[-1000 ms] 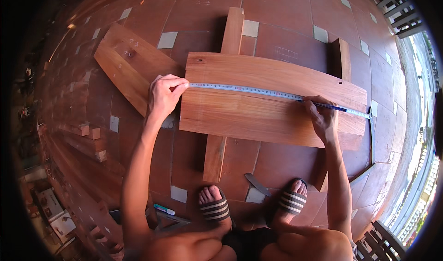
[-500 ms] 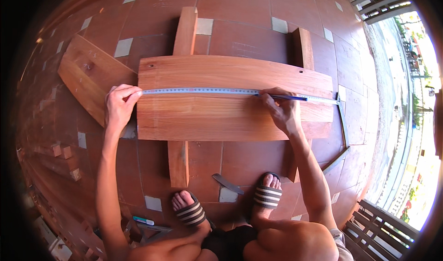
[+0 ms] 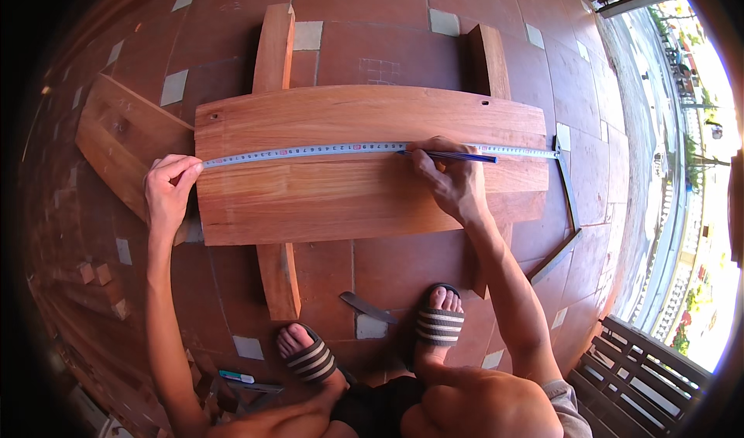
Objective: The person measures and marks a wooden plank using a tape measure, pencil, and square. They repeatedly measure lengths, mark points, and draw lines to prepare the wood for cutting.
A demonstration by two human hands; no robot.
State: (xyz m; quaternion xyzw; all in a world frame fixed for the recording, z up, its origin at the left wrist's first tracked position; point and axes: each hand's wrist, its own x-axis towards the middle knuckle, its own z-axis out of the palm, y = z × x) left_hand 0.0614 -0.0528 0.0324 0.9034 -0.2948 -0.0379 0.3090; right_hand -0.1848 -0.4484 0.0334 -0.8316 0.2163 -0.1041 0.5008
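Left grip pinches tape measure

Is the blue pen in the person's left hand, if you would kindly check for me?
No, the right hand holds the blue pen, while the left hand pinches the tape measure.

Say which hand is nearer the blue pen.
Right. The right hand holds the blue pen; the left hand, well left of it, pinches the tape measure.
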